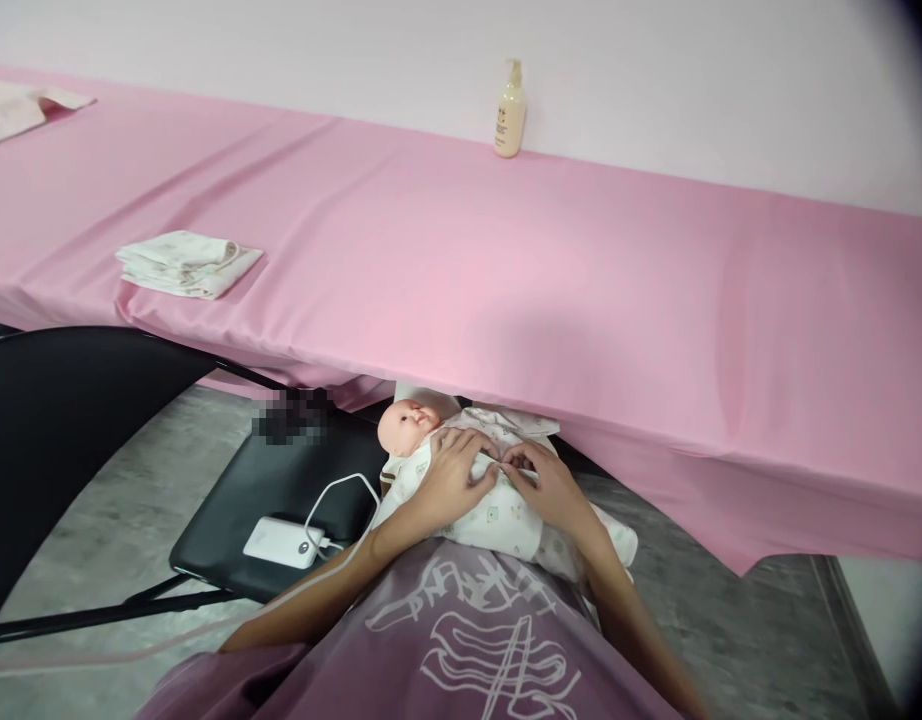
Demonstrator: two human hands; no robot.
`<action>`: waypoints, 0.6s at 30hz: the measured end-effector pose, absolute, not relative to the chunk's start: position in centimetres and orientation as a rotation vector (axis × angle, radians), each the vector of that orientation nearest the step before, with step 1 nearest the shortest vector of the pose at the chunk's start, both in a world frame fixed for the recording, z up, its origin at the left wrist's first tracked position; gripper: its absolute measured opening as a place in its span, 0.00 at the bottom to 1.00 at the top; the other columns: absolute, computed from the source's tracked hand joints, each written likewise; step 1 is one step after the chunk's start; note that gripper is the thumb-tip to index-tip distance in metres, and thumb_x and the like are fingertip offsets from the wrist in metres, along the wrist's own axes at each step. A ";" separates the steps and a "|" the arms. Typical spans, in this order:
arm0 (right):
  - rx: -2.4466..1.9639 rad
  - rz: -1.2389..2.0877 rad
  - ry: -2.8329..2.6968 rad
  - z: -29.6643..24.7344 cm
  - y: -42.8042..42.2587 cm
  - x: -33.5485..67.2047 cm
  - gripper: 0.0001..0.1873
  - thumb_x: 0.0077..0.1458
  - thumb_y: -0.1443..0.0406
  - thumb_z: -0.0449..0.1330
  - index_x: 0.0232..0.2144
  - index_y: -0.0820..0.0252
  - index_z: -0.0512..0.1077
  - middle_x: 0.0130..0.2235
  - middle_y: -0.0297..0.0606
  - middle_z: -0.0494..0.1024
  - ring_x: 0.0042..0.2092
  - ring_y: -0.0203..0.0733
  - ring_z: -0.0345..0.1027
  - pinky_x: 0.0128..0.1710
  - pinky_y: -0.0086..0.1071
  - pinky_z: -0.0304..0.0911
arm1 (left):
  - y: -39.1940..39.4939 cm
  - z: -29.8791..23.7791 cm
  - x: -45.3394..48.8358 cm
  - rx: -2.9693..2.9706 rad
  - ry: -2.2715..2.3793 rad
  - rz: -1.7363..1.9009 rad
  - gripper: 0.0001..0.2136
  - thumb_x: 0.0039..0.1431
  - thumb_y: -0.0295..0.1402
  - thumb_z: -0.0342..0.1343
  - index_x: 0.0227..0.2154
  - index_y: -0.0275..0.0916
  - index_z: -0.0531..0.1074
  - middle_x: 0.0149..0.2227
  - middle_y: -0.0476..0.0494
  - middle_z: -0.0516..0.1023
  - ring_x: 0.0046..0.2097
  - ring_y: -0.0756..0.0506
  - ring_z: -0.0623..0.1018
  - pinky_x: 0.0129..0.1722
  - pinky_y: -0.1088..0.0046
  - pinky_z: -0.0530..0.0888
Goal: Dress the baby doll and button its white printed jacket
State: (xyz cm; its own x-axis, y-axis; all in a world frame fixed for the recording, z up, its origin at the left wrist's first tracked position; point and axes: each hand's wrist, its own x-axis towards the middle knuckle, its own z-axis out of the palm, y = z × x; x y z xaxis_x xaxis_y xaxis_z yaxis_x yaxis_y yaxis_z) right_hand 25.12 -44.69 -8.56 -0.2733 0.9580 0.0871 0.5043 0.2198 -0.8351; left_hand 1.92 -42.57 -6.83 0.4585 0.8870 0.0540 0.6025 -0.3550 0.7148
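Observation:
A baby doll (pixel 407 427) lies across my lap with its head to the left. White printed baby clothing (pixel 498 515) covers its body; whether this is a gown or a wrap I cannot tell. My left hand (pixel 461 472) rests over the doll's chest, its fingers bent and the thumb pressed toward the cloth. Facing it, my right hand (pixel 545 484) pinches the same cloth near the middle of the chest. The fingertips of both hands nearly meet there. What lies beneath the fingers is partly hidden.
Beyond my lap stands a long table with a pink cloth (pixel 618 270). It carries a pump bottle (pixel 510 112), a folded white printed cloth (pixel 187 264) and another pale cloth (pixel 18 108). A white power bank (pixel 281 542) with a cable lies on the black chair (pixel 243 500) to my left.

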 end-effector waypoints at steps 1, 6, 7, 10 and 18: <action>-1.353 0.930 -1.889 -8.4 -44.7 25.1 0.06 0.77 0.61 0.63 0.44 0.54 0.77 0.41 0.36 0.81 0.44 0.47 0.76 0.49 0.41 0.71 | -42.5 -6.9 1.9 2.081 1.231 0.594 0.05 0.74 0.33 0.62 0.49 0.43 0.78 0.52 0.43 0.86 0.56 0.35 0.77 0.64 0.49 0.64; -1.371 0.942 -1.923 -7.8 -44.8 25.3 0.06 0.77 0.61 0.63 0.46 0.54 0.78 0.42 0.37 0.81 0.45 0.48 0.77 0.49 0.41 0.72 | -42.4 -7.2 1.9 2.075 1.203 0.625 0.05 0.75 0.34 0.61 0.49 0.43 0.79 0.52 0.43 0.85 0.56 0.36 0.76 0.63 0.51 0.66; -1.375 0.942 -1.931 -7.7 -44.8 25.3 0.06 0.77 0.61 0.62 0.46 0.54 0.78 0.42 0.37 0.81 0.45 0.48 0.77 0.49 0.41 0.72 | -42.4 -7.2 1.9 2.074 1.200 0.630 0.05 0.76 0.34 0.61 0.49 0.43 0.79 0.52 0.43 0.85 0.56 0.36 0.76 0.63 0.52 0.67; -1.376 0.940 -1.936 -7.6 -44.8 25.4 0.05 0.76 0.61 0.62 0.46 0.54 0.78 0.42 0.38 0.82 0.45 0.48 0.78 0.49 0.42 0.73 | -42.4 -7.3 1.8 2.065 1.194 0.639 0.05 0.76 0.35 0.60 0.48 0.43 0.80 0.52 0.43 0.85 0.56 0.37 0.77 0.63 0.52 0.67; -1.383 0.911 -1.905 -8.0 -44.8 25.2 0.03 0.74 0.63 0.63 0.44 0.53 0.77 0.41 0.38 0.82 0.44 0.48 0.79 0.48 0.42 0.75 | -42.0 -7.4 1.8 2.031 1.178 0.637 0.05 0.74 0.33 0.62 0.47 0.44 0.82 0.55 0.43 0.86 0.58 0.37 0.79 0.66 0.50 0.68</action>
State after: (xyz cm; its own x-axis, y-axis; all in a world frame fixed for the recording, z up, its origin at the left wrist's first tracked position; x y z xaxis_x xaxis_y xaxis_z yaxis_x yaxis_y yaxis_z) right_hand 25.23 -44.76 -8.00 -0.2701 0.9597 0.0783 0.5417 0.2186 -0.8117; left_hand 1.77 -42.04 -7.41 0.4669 0.8816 0.0694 0.5405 -0.3466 0.7667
